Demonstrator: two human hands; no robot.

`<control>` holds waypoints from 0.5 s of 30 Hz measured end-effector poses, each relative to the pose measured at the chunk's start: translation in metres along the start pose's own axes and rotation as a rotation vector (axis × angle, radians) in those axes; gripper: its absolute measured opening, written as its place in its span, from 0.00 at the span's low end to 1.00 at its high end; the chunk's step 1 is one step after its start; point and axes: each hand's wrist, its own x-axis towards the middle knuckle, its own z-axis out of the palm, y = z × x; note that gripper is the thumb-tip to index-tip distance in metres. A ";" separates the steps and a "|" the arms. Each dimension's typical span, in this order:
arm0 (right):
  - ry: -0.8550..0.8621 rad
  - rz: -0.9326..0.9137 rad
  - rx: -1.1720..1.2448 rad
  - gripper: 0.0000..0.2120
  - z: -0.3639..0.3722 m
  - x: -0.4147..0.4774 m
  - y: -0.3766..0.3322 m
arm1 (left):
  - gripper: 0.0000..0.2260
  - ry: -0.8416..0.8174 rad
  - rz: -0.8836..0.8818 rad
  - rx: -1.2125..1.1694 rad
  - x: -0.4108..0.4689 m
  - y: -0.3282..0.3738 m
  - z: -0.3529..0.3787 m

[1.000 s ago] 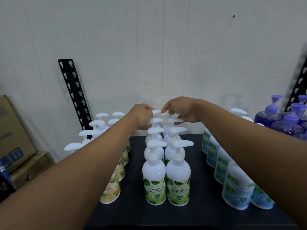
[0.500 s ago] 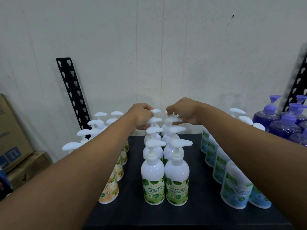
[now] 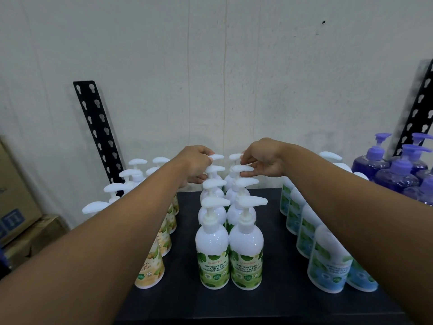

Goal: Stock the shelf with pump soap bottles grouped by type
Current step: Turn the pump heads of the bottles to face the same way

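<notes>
At the back of the black shelf (image 3: 269, 301), left hand (image 3: 194, 164) curls round a rear green-label hand wash bottle (image 3: 216, 157) at its pump; right hand (image 3: 264, 160) pinches the neighbouring pump head (image 3: 235, 157).

A pale wall (image 3: 234, 66) faces me, a black slotted upright (image 3: 98, 130) against it; left of that upright sit cardboard boxes (image 3: 16, 195) (two, stacked), far right a second upright (image 3: 419, 109).

Hands (image 3: 194, 164) (image 3: 266, 160) seemingly on rear pumps (image 3: 216, 157)
</notes>
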 end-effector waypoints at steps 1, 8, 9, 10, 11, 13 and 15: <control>0.000 0.001 0.001 0.14 0.000 0.000 0.000 | 0.10 -0.001 -0.003 0.001 0.000 0.000 0.000; 0.012 0.011 -0.030 0.17 -0.003 -0.010 -0.003 | 0.19 0.009 -0.011 -0.007 -0.006 0.005 0.001; 0.022 0.002 -0.049 0.18 -0.006 -0.016 -0.006 | 0.21 0.023 -0.002 -0.008 -0.011 0.008 0.001; 0.038 -0.015 -0.073 0.18 -0.009 -0.024 -0.010 | 0.22 0.053 0.018 0.012 -0.016 0.011 0.000; 0.055 -0.040 -0.089 0.17 -0.012 -0.033 -0.014 | 0.22 0.091 0.048 0.044 -0.021 0.016 -0.001; 0.075 -0.103 -0.103 0.14 -0.020 -0.058 -0.023 | 0.20 0.160 0.117 0.071 -0.040 0.029 -0.003; 0.073 -0.163 -0.123 0.12 -0.029 -0.089 -0.029 | 0.17 0.188 0.187 0.045 -0.065 0.045 -0.001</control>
